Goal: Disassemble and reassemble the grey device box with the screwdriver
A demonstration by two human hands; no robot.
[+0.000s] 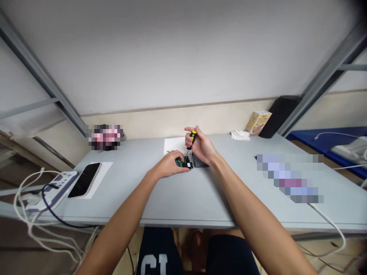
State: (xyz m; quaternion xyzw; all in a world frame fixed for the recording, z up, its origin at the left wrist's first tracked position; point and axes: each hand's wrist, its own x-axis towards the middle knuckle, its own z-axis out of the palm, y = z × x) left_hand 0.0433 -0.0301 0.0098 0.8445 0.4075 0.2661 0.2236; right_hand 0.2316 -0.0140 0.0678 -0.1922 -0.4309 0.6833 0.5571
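Near the middle of the grey table (pixel 183 202), my left hand (pixel 169 164) grips a small black device with a green circuit board (pixel 179 162), thumb along its near edge and fingers over its far side. My right hand (pixel 200 144) is closed on a yellow and black screwdriver (pixel 192 140), held tilted above the device. The screwdriver's shaft points down to the board; its exact contact point is too small to tell. A flat dark grey object (pixel 200 162) lies right of the device, partly hidden under my right hand and wrist.
Behind the hands lies white paper (pixel 173 145). At left are a black phone (pixel 85 180), a power strip (pixel 56 191) and cables. At back right stand a yellow box (pixel 258 123), a tissue (pixel 240 135) and a black cylinder (pixel 279 116); a blurred item (pixel 289 181) lies at right.
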